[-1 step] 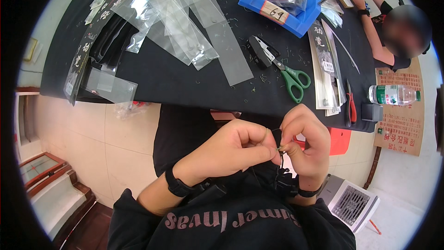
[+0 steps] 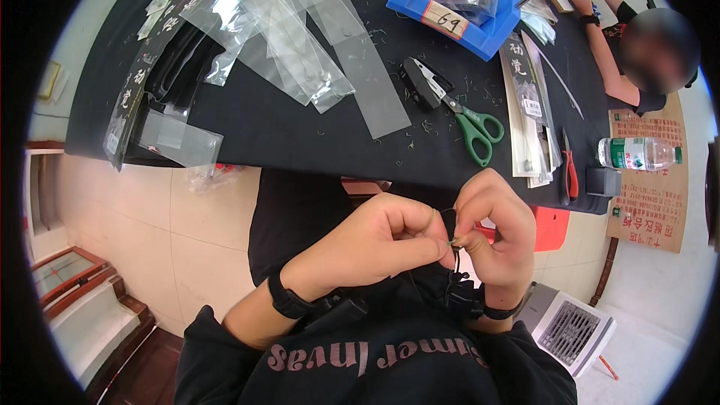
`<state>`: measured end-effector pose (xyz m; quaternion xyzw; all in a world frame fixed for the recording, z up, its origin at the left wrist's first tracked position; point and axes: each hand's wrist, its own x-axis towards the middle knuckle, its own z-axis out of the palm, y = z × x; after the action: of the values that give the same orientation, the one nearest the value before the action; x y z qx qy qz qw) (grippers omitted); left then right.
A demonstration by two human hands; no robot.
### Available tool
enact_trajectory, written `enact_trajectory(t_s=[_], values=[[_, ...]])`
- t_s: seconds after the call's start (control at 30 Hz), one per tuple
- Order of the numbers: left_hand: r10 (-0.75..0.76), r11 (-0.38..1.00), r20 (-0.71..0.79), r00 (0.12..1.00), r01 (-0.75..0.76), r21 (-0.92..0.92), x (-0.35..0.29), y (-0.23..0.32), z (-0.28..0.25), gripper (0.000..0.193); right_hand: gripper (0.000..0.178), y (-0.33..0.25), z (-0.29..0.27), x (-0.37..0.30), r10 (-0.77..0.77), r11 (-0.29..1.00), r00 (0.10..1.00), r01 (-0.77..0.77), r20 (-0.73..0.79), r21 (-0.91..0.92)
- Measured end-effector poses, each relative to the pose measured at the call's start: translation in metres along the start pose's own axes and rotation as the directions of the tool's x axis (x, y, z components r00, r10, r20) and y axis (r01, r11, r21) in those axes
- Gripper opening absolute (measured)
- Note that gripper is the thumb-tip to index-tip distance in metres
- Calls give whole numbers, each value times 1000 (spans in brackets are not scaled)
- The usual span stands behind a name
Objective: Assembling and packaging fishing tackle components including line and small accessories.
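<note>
My left hand [image 2: 397, 244] and my right hand [image 2: 499, 232] meet in front of my body, just off the table's near edge. Both are closed, thumbs pinched against fingers, with the fingertips almost touching. Between them runs a thin dark cord [image 2: 456, 259], which hangs down below the right fingertips. A tiny greenish piece [image 2: 453, 243] shows at the pinch, too small to name. Nearest on the table are green-handled scissors [image 2: 476, 131], blades pointing away beside a black sheath-like piece [image 2: 420, 86].
Clear plastic sleeves [image 2: 300, 45] lie across the black-covered table [image 2: 300, 146]. Farther back is a blue tray [image 2: 484, 43] with bags inside. At right are red-handled pliers [image 2: 570, 176], a small dark box [image 2: 602, 181] and a water bottle [image 2: 637, 154]. Another person [image 2: 626, 67] sits at the far right.
</note>
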<state>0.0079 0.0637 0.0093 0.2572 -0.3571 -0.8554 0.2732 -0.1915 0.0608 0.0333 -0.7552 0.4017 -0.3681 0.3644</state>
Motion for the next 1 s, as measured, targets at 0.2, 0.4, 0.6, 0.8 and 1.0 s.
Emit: enact_trajectory(t_s=[0.2,0.4,0.6,0.8,1.0], values=[[43,998,70,997,-46,45,-1,-6,-4,12,21,-4,-3,0,-11,1000,998,11,64,0],[42,997,71,997,-46,60,-1,-4,-3,14,19,-3,-7,-2,-8,999,995,4,97,46],[169,977,4,986,-168,134,1,-1,-6,11,19,-3,-18,0,3,999,1000,-4,28,32],[449,880,-225,865,-386,276,-11,27,-14,9,13,18,-73,-29,148,955,852,-255,-501,-151],[615,748,-297,731,-420,514,9,36,-24,8,14,29,-123,-55,241,750,626,-605,-741,-268]])
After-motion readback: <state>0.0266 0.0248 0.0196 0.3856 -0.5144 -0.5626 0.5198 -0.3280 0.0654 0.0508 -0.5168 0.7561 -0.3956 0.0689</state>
